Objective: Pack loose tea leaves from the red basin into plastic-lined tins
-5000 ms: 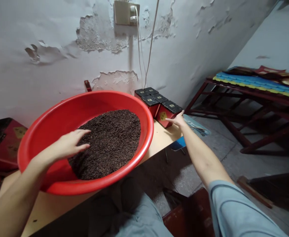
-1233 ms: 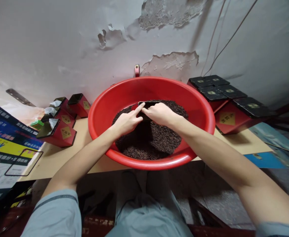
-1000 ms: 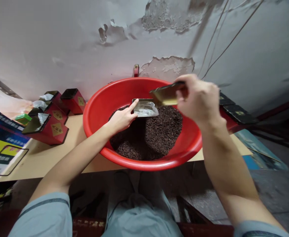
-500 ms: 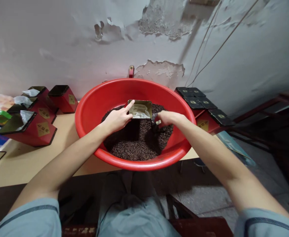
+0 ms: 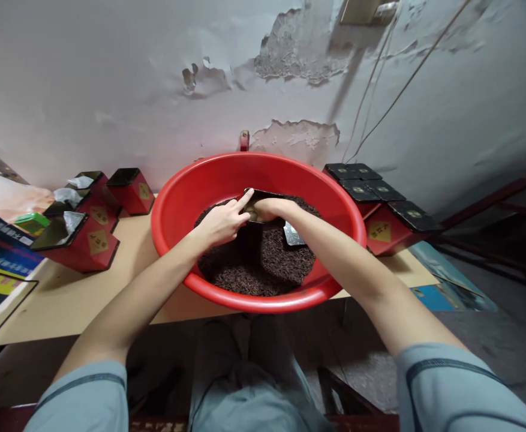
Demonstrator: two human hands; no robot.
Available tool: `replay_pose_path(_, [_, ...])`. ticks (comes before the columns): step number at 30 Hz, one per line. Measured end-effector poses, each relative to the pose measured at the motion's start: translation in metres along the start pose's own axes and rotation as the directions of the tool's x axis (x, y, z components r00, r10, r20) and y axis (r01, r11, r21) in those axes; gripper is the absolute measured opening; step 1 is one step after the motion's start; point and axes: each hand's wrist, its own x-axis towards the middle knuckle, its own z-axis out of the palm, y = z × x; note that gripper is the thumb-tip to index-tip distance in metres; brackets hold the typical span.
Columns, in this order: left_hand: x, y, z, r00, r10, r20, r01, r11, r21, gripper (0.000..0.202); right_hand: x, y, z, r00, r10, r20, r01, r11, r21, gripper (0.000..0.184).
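A large red plastic basin (image 5: pixel 173 270) holds dark, loose tea leaves (image 5: pixel 263 279). Over the leaves, my left hand (image 5: pixel 224 222) grips the left side of an open tin (image 5: pixel 267 193), its index finger stretched along the rim. My right hand (image 5: pixel 271 209) reaches into the mouth of this tin, so its fingers are hidden and I cannot tell what they hold. A shiny metal piece (image 5: pixel 293 235), perhaps a scoop, lies on the leaves beneath my right wrist.
Several open red tins (image 5: pixel 87 243) with plastic bags poking out stand left of the basin on a light table (image 5: pixel 69 300). Several red tins with black lids (image 5: pixel 409 216) stand to the right. A peeling wall (image 5: pixel 155 108) rises behind.
My right hand has moved from beside the tin, at a shiny piece, to inside the tin's mouth. That piece now lies on the leaves. The view has shifted slightly left.
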Motion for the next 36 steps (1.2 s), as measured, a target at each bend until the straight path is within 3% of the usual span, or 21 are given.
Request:
replay_pose_path(3, [-0.003,-0.007,-0.005,0.998,-0.036,-0.05,0.03,0.993,-0.11,0.021,-0.018,-0.001,-0.017,1.0,0.012,-0.025,-0.012,1.0,0.026,0.027])
replay_pose_path(6, [-0.004,-0.013,-0.011,0.998,-0.068,0.001,0.067,0.978,-0.196,0.024,-0.038,-0.005,-0.028,0.989,0.067,-0.132,-0.059,0.996,0.063,0.023])
replay_pose_path(9, [0.001,-0.017,-0.012,0.997,-0.057,0.057,0.072,0.949,-0.308,0.024,-0.054,-0.007,-0.025,0.948,0.151,-0.281,-0.092,0.973,0.212,0.039])
replay_pose_path(12, [0.011,-0.015,-0.008,0.999,-0.039,-0.03,0.018,0.858,-0.513,0.03,-0.063,-0.004,-0.014,0.934,0.2,-0.295,-0.055,0.899,0.435,0.043])
replay_pose_path(14, [0.019,-0.012,-0.005,0.993,-0.097,-0.065,0.039,0.802,-0.596,0.033,-0.067,0.0,-0.008,0.941,0.193,-0.277,0.014,0.798,0.603,0.043])
replay_pose_path(17, [0.026,-0.006,-0.005,0.984,-0.178,0.005,0.151,0.82,-0.552,0.029,-0.071,0.011,-0.005,0.898,0.235,-0.371,0.222,0.485,0.846,0.043])
replay_pose_path(19, [0.028,-0.004,-0.011,0.979,-0.186,0.081,0.201,0.857,-0.474,0.027,-0.075,0.018,-0.005,0.849,0.299,-0.435,0.364,0.264,0.893,0.043])
replay_pose_path(21, [0.031,-0.003,-0.018,0.966,-0.212,0.148,0.256,0.867,-0.428,0.026,-0.079,0.021,-0.006,0.812,0.34,-0.474,0.437,0.184,0.881,0.044])
replay_pose_path(22, [0.032,-0.002,-0.021,0.957,-0.234,0.169,0.285,0.856,-0.43,0.022,-0.081,0.022,-0.005,0.787,0.354,-0.505,0.46,0.208,0.863,0.045])
replay_pose_path(24, [0.036,0.001,-0.025,0.941,-0.298,0.163,0.339,0.796,-0.501,0.02,-0.083,0.02,-0.003,0.721,0.363,-0.589,0.487,0.339,0.805,0.048])
replay_pose_path(26, [0.04,0.007,-0.027,0.929,-0.349,0.12,0.346,0.713,-0.61,0.043,-0.084,0.018,0.0,0.679,0.331,-0.655,0.471,0.488,0.735,0.052])
replay_pose_path(28, [0.043,0.015,-0.027,0.921,-0.379,0.091,0.348,0.693,-0.632,0.053,-0.086,0.015,0.002,0.685,0.294,-0.666,0.426,0.58,0.695,0.053])
replay_pose_path(31, [0.043,0.025,-0.027,0.885,-0.46,0.079,0.444,0.779,-0.443,0.036,-0.093,0.016,0.004,0.683,0.314,-0.66,0.361,0.64,0.678,0.036])
replay_pose_path(33, [0.04,0.025,-0.029,0.862,-0.505,0.043,0.488,0.804,-0.338,0.03,-0.101,0.021,0.004,0.705,0.282,-0.651,0.33,0.682,0.652,0.03])
replay_pose_path(34, [0.038,0.023,-0.031,0.872,-0.489,0.034,0.47,0.814,-0.341,0.033,-0.105,0.025,0.003,0.727,0.237,-0.644,0.31,0.724,0.616,0.031])
replay_pose_path(36, [0.034,0.014,-0.037,0.929,-0.37,0.015,0.338,0.83,-0.443,0.035,-0.114,0.032,0.002,0.765,0.144,-0.628,0.248,0.834,0.493,0.027])
